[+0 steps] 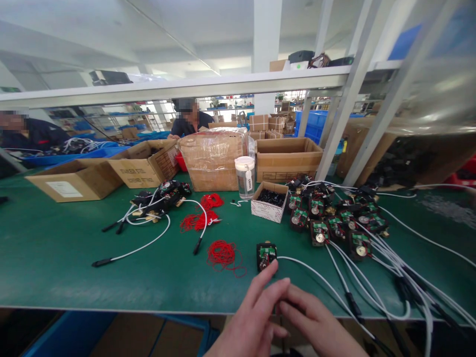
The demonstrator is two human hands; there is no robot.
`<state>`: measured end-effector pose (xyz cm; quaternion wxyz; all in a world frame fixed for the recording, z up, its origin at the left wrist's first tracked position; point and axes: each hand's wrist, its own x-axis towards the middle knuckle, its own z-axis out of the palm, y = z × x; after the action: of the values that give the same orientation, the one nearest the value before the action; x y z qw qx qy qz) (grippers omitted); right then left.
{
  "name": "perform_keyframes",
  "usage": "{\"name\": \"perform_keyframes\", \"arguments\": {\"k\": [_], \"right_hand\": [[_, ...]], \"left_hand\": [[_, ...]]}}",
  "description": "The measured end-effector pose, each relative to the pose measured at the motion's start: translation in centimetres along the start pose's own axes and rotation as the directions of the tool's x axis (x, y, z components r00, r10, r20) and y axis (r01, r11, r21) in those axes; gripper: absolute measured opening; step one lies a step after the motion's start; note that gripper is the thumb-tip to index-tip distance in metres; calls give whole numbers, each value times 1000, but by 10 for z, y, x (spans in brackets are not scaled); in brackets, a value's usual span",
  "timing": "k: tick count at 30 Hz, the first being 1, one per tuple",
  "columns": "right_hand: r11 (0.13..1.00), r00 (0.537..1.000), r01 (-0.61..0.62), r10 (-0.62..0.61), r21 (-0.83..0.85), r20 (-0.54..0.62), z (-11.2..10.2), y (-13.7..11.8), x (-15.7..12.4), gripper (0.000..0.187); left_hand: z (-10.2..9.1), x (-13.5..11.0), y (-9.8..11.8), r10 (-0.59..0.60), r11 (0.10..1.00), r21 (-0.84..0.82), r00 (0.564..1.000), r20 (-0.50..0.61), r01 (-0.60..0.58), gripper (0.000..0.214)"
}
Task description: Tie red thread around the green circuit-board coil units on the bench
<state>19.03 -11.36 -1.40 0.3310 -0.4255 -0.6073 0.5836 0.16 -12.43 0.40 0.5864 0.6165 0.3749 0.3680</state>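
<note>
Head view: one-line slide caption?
Left hand and right hand meet at green bench edge, near a corded black module.

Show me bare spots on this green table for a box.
Widest bare patch: front left of the green table, between the flat cardboard box, the black-tipped white cable and the front edge. A narrower strip lies before the red wire coil. The right side is crowded with modules and cables.

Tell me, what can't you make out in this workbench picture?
Head view only.
Anything pinched between the left hand and right hand: fingers cover it.
Label on the clear plastic jar with white lid: too small.
Dark pieces in the small white cardboard box: too small to identify.
Black heap at far right: blurred behind shiny plastic sheeting.
</note>
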Motion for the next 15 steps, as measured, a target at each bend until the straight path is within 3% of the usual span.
{"name": "perform_keyframes", "arguments": {"k": [4, 9, 15], "right_hand": [[999, 998, 31, -33, 32, 50, -8, -10, 4, 32], [996, 991, 16, -28, 93, 129, -13, -12, 9, 27], [993, 994, -50, 39, 104, 104, -9, 1, 14, 22]], "left_hand": [[-6, 3, 16, 10, 995, -100, 1000, -15, -11, 61], [-15, 3, 37, -39, 998, -46, 997, 71, 42, 61], [-22, 1, 47, -75, 997, 27, 991, 115, 72, 61]]}}
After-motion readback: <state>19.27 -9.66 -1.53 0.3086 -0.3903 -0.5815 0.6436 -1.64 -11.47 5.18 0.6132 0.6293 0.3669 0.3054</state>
